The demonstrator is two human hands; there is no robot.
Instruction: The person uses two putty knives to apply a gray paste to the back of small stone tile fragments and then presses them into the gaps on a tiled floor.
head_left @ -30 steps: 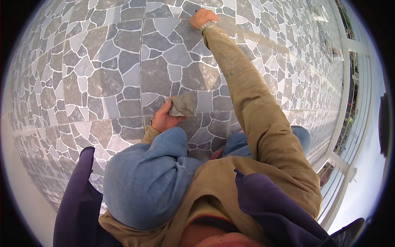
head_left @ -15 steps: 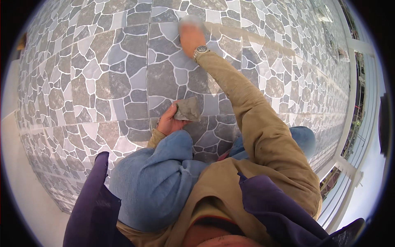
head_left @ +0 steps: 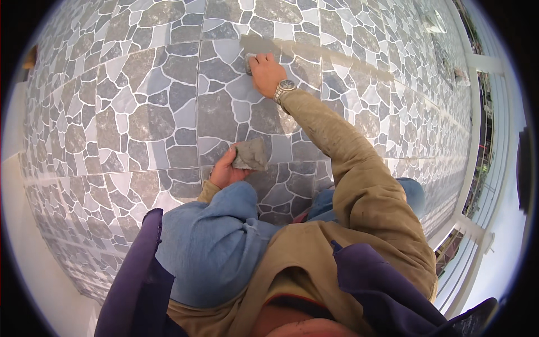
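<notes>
The right hand point(head_left: 268, 77) grips a small, mostly covered grey piece point(head_left: 249, 63) beside a grey smear point(head_left: 259, 44) on the tiled floor point(head_left: 147, 118). The left hand point(head_left: 225, 172) holds a grey slab point(head_left: 251, 155) near the knee point(head_left: 238, 197), its underside out of view.

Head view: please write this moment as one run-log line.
left hand: holds grey lump; right hand: holds small grey piece, partly hidden, over patterned tiles; grey smear: across the tiles, beyond right hand
</notes>
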